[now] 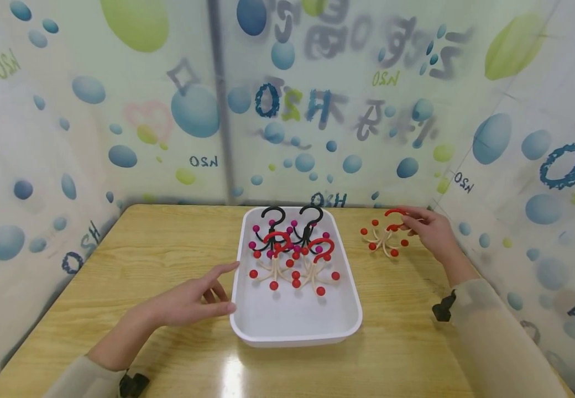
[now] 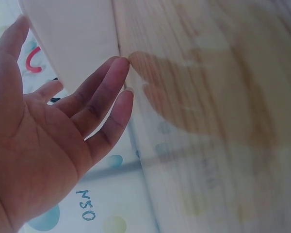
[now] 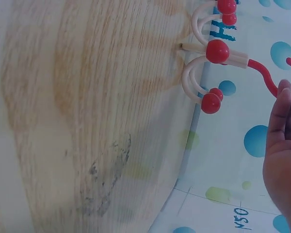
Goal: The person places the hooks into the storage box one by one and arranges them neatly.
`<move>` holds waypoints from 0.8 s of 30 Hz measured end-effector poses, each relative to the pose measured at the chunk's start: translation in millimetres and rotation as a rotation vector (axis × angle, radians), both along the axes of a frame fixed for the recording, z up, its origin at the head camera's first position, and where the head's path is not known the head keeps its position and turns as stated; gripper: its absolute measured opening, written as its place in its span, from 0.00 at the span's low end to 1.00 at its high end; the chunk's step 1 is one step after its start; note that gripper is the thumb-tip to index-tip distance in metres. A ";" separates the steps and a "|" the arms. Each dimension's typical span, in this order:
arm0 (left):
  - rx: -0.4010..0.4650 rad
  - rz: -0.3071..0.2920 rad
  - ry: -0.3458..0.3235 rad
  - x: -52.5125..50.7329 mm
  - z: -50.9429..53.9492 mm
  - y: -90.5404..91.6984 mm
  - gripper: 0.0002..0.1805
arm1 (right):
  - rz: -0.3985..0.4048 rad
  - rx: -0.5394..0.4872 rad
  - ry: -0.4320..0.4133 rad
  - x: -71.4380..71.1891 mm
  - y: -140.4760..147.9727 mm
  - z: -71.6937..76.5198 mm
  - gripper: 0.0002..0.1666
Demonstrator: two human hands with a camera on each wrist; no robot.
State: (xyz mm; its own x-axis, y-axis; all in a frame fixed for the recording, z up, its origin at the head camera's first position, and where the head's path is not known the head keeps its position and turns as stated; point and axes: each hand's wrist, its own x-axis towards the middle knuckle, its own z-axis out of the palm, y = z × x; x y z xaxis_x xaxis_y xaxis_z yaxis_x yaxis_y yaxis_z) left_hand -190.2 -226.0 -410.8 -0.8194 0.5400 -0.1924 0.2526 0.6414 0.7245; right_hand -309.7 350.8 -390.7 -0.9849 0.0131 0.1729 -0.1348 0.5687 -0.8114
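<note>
My right hand (image 1: 429, 229) pinches the red hook of a cream multi-claw hanging hook (image 1: 383, 240) with red ball tips, right of the tray. In the right wrist view, the hanging hook (image 3: 240, 59) has its claws close to the tabletop; contact is unclear. My left hand (image 1: 183, 301) touches the left side of the white tray (image 1: 297, 323) with its fingers spread loosely. Inside the tray, two black hanging hooks (image 1: 307, 235) with magenta balls lie at the back. Two cream hanging hooks (image 1: 313, 271) with red hooks and balls lie in front of them.
The tray stands in the middle of a wooden table (image 1: 178, 237). Patterned curtain walls (image 1: 168, 177) with blue and green dots border the table at the back and both sides.
</note>
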 end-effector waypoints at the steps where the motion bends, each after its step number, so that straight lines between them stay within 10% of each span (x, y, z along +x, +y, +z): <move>1: 0.001 0.001 -0.002 0.1 0.1 0.1 0.50 | 0.013 -0.016 0.013 1.2 1.0 0.1 0.27; 24: -0.006 0.006 -0.015 -0.8 -0.1 0.4 0.50 | 0.110 -0.035 0.125 102.4 -24.0 51.9 0.17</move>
State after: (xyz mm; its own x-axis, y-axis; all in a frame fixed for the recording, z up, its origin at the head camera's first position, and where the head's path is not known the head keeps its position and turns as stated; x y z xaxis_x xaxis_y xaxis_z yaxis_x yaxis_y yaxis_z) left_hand -191.0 -225.6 -410.9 -0.8197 0.5336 -0.2084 0.2374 0.6475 0.7241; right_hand -207.4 326.8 -338.8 -0.9515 -0.0856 0.2954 -0.2959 0.5163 -0.8037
